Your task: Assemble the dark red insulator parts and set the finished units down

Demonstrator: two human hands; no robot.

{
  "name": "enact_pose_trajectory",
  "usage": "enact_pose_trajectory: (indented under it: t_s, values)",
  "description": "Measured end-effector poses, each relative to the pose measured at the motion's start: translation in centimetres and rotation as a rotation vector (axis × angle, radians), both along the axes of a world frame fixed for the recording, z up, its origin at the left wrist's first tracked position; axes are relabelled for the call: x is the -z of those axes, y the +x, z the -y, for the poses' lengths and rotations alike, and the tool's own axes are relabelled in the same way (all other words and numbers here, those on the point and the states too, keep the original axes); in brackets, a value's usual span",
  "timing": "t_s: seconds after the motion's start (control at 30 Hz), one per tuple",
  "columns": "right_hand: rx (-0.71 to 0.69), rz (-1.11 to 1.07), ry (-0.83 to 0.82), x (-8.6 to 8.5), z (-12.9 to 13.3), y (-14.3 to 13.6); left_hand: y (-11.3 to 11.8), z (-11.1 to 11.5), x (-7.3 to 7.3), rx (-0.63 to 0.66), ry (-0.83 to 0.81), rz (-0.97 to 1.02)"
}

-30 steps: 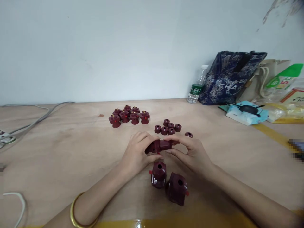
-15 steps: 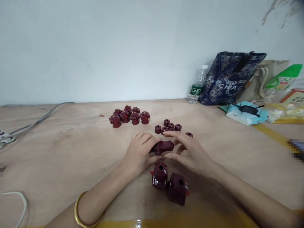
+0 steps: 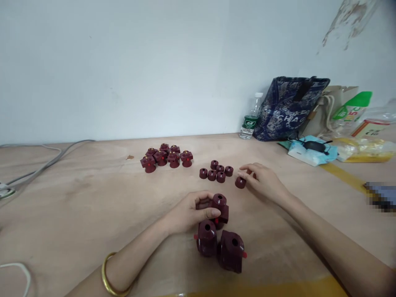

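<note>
My left hand [image 3: 193, 212] is closed around a glossy maroon plastic housing [image 3: 220, 200], which stands upright with a round hole in its top and a small red tab low on its side. Its thumb presses across the front. My right hand [image 3: 262, 181] has its fingertips on a small round maroon cap [image 3: 240, 183] with a hole in its top, at the table surface; the fingers partly cover it. Two more maroon housings, one upright [image 3: 207, 241] and one tilted [image 3: 232, 251], sit just in front of my left hand, each showing a red tab.
Several maroon caps [image 3: 212, 175] are grouped beyond my hands. Farther left stand several maroon assemblies [image 3: 161, 158] with square tops. Along the wall at right are a water bottle [image 3: 249, 119], a dark blue bag [image 3: 287, 109] and a tissue pack [image 3: 309, 152]. Grey cables [image 3: 55, 159] lie at left.
My left hand has turned the housing from lying sideways to upright and brought it nearer. My right hand has left the housing and moved right to the separate cap. The view has shifted slightly.
</note>
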State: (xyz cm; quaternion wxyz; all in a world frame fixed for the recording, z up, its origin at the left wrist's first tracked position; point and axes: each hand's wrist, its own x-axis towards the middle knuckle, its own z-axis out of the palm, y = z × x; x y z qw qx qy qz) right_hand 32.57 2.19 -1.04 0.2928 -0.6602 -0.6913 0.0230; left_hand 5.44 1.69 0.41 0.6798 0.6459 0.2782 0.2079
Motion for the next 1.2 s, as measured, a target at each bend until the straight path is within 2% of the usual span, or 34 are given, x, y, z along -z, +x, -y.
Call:
enact_pose_trajectory:
  t_s: [0.13, 0.23, 0.3, 0.37, 0.5, 0.53, 0.63, 0.7, 0.77, 0.83, 0.9, 0.97, 1.0, 1.07, 1.2]
  values:
    - [-0.13, -0.061, -0.141, 0.1, 0.3, -0.6, -0.5, 0.7, -1.0, 0.12, 0.039, -0.005]
    - [-0.207, -0.08, -0.178, 0.1, 0.5, -1.1, -0.9, 1.3, -1.3, 0.226, -0.079, 0.051]
    - [-0.211, -0.076, -0.174, 0.2, 0.6, -1.3, -1.2, 0.8, -1.5, 0.225, -0.083, 0.011]
    - [-0.206, -0.084, -0.181, 0.3, 0.6, -1.5, -1.4, -1.0, -2.0, 0.047, 0.136, -0.139]
    - [-0.192, -0.053, -0.185, 0.2, 0.8, -1.8, -1.1, -6.9, -2.9, -0.626, 0.887, -0.494]
    - [-0.196, -0.04, -0.185, 0.2, 0.8, -1.9, -0.8, -8.3, -3.0, -0.698, 0.996, -0.555]
    - [-0.225, -0.006, -0.175, -0.1, 1.0, -1.8, 0.1, -10.2, -2.7, -0.674, 1.053, -0.75]
    - [-0.245, 0.005, -0.166, -0.3, 1.1, -1.8, 0.4, -9.8, -2.0, -0.659, 1.026, -0.805]
    - [-0.239, -0.021, -0.16, -0.5, 1.2, -1.8, 0.1, -8.4, -0.9, -0.7, 1.011, -0.753]
    - [-0.213, -0.101, -0.144, -0.6, 1.4, -2.2, -0.7, -6.7, 0.3, -0.709, 0.939, -0.602]
    - [-0.213, -0.236, -0.114, -0.7, 1.5, -2.9, -1.6, -5.1, 1.3, -0.677, 0.787, -0.397]
    - [-0.271, -0.404, -0.085, -0.8, 1.6, -4.0, -2.2, -4.0, 1.9, -0.65, 0.669, -0.237]
    - [-0.312, -0.479, -0.073, -0.9, 1.6, -4.6, -2.3, -3.6, 1.9, -0.645, 0.668, -0.201]
    - [-0.38, -0.554, -0.038, -1.1, 1.6, -6.0, -2.1, -3.1, 1.8, -0.643, 0.785, -0.206]
    - [-0.466, -0.467, 0.069, -1.7, 1.3, -7.9, -1.3, -2.5, 1.0, -0.552, 1.068, -0.305]
